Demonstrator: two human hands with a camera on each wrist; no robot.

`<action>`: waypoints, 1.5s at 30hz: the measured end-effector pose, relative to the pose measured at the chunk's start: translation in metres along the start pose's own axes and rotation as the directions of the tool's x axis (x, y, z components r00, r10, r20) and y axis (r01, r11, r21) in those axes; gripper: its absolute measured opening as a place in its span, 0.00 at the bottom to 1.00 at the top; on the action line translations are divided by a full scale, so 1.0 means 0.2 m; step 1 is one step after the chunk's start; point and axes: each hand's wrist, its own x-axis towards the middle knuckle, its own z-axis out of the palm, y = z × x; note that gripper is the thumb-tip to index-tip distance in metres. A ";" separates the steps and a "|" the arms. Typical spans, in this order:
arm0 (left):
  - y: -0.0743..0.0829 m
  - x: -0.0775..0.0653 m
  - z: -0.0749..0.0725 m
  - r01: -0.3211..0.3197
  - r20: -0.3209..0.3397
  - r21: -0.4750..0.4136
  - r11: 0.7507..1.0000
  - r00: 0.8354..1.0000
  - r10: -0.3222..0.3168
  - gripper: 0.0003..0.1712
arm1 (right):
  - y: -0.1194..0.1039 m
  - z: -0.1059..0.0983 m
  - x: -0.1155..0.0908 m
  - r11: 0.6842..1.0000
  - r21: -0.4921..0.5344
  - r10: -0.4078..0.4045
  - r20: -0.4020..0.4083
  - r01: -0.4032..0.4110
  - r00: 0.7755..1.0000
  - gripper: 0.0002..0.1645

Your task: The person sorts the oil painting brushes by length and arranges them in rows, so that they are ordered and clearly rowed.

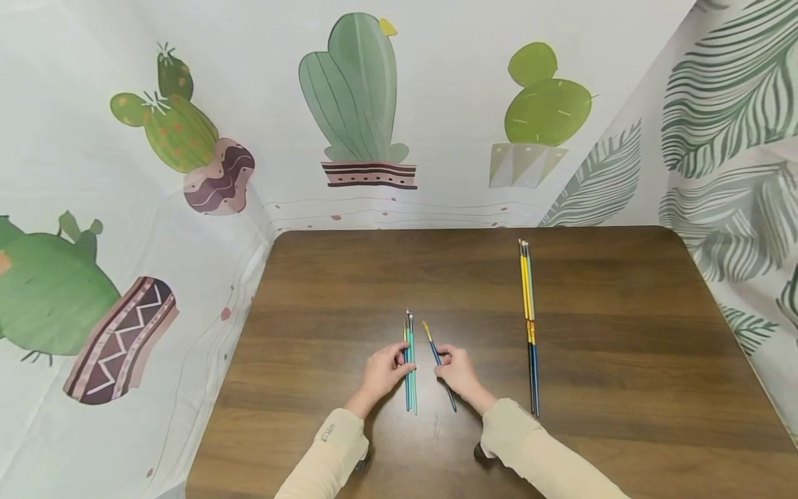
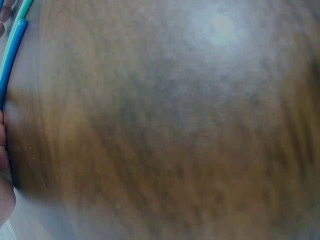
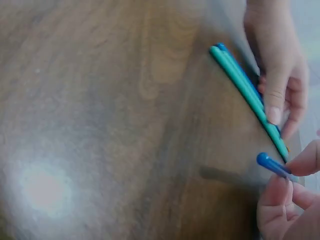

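Note:
Near the middle of the table, my left hand point(image 1: 382, 372) holds a small bunch of teal and blue paintbrushes point(image 1: 412, 398), bristles pointing away from me. Its thumb lies across the handles, which the right wrist view also shows as teal handles point(image 3: 240, 82) with blue beside them. To the right, my right hand point(image 1: 461, 372) pinches one dark blue paintbrush point(image 1: 451, 398) with golden bristles, leaning to the left at its tip. The blue handle end point(image 3: 267, 162) stands out from the fingers in the right wrist view. A blue handle point(image 2: 14, 57) shows at the left wrist view's edge.
Farther right on the brown wooden table point(image 1: 349, 270) lie yellow and pale green paintbrushes point(image 1: 527, 284) side by side. Just below them are two dark blue paintbrushes point(image 1: 534, 378) with golden bristles. A white cloth point(image 1: 449, 90) printed with cacti hangs behind the table.

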 end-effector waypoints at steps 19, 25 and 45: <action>-0.01 -0.01 0.01 -0.014 -0.012 -0.029 0.999 1.000 0.014 0.22 | 0.13 -0.70 -0.12 0.991 0.068 0.124 -0.142 -0.116 0.982 0.26; -0.01 -0.01 0.01 -0.013 -0.011 -0.037 0.999 1.000 0.012 0.22 | 0.27 -0.83 -0.20 0.968 -0.142 0.179 -0.180 -0.205 0.967 0.25; 0.00 0.00 0.01 -0.039 -0.025 -0.029 0.999 0.999 0.038 0.22 | 0.36 -0.78 -0.20 0.890 -0.444 0.006 -0.221 -0.106 0.975 0.24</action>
